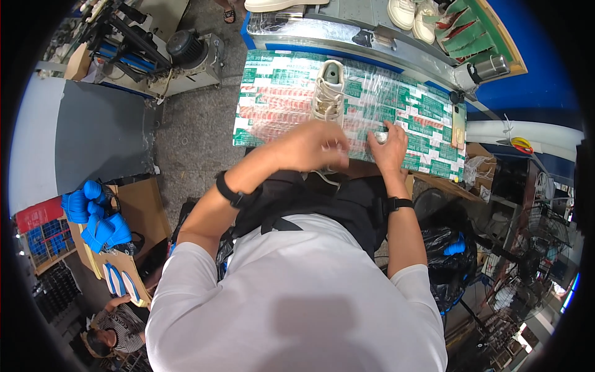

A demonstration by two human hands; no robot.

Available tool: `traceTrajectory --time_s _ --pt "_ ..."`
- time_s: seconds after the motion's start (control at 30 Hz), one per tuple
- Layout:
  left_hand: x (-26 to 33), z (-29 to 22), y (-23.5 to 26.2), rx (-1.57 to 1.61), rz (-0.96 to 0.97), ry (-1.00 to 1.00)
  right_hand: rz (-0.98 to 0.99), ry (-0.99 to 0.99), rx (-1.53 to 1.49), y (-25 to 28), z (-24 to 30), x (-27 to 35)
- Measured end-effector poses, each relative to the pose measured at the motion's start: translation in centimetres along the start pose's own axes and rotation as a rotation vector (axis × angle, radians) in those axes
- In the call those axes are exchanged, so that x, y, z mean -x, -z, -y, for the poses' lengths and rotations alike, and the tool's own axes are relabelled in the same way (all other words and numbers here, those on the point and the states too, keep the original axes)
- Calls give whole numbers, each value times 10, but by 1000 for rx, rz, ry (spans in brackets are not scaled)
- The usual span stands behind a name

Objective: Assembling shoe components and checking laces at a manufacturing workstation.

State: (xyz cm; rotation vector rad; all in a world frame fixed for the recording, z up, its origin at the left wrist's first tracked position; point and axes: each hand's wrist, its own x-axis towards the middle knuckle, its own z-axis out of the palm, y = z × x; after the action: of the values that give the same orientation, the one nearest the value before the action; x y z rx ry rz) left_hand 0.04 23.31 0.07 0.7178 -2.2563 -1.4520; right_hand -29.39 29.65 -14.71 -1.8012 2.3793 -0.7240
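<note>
The biggest thing is the work table covered with green, white and red printed sheets under clear plastic film (279,99). On it, toe toward the person, stands a cream low sneaker with pale laces (327,93), in the middle of the table and just beyond the hands. Behind the table runs a long steel conveyor bench with a blue edge (322,37), which carries more white shoes (411,13). At the left, on a cardboard sheet, lie bright blue insoles in a pile (93,217).

The left hand (313,146) is closed loosely in front of the shoe's toe and seems to pinch a loose lace end (327,177) that hangs down over the table edge. The right hand (389,146) rests on the table beside it, apart from the left, with its fingers around a small shiny roundish object (382,135); what this object is, I cannot tell.

In my judgement the lacing goes well if the shoe stays flat and straight, and if the lace is pulled evenly without twisting.
</note>
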Motion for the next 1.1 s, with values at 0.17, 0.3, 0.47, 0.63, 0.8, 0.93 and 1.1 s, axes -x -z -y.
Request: traceTrajectory --time_s 0.17,0.3,0.47,0.63,0.8,0.93,1.1 --pt "-32 70 12 -296 -619 171 31 -92 -151 5 8 -2" --pt "-41 77 6 -388 -581 80 20 -45 -467 12 34 -4" --pt "-37 73 18 -429 -462 129 112 102 -641 43 102 -25" --pt "-38 76 20 517 -439 145 200 310 -660 45 130 -32" --pt "-31 52 32 868 -315 181 35 223 -531 27 124 -42" --pt "-34 40 62 932 -819 -29 12 186 -467 16 118 -48" --pt "-39 107 26 43 -687 178 -118 267 -324 1 130 -54"
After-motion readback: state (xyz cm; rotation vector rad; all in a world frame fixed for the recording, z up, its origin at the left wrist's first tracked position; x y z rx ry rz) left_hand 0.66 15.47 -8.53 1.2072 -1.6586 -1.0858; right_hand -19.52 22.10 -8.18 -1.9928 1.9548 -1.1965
